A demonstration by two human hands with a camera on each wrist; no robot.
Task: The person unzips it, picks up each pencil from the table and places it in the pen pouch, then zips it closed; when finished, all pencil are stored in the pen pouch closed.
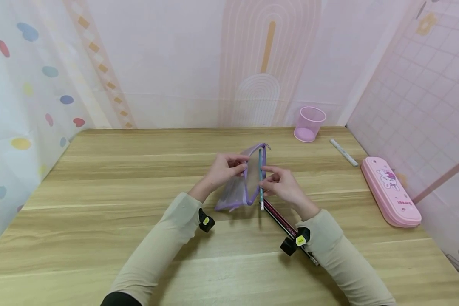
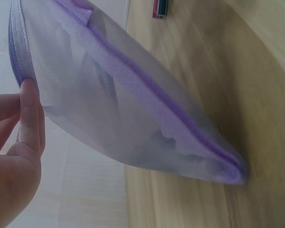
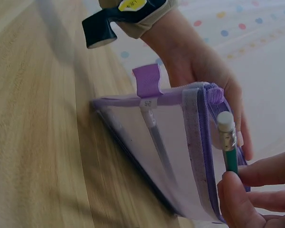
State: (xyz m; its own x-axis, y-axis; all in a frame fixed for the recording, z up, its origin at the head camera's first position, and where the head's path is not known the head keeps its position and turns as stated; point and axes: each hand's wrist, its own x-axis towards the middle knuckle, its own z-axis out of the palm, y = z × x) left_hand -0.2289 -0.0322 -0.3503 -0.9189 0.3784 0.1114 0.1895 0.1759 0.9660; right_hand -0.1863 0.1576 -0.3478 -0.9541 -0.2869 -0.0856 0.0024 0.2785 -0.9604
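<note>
A purple mesh zip pouch [image 1: 231,196] stands propped on the table, its zipped mouth spread apart and facing right. My left hand [image 1: 222,170] pinches one edge of that mouth between thumb and fingers. In my right hand [image 1: 284,185] a green pencil [image 1: 262,199] is pinched; it lies along the pouch's opening with its white eraser end toward me. Through the mesh, the right wrist view shows a slim pen-like item [image 3: 156,137] inside the pouch. The pencil's far end is at the mouth's far corner.
Several dark and red pencils [image 1: 279,219] lie in a bundle beneath my right wrist. At the back right stands a pink mesh cup [image 1: 310,123]. A white marker [image 1: 343,153] and a pink pencil case [image 1: 391,191] lie along the right side of the wooden table [image 1: 99,191].
</note>
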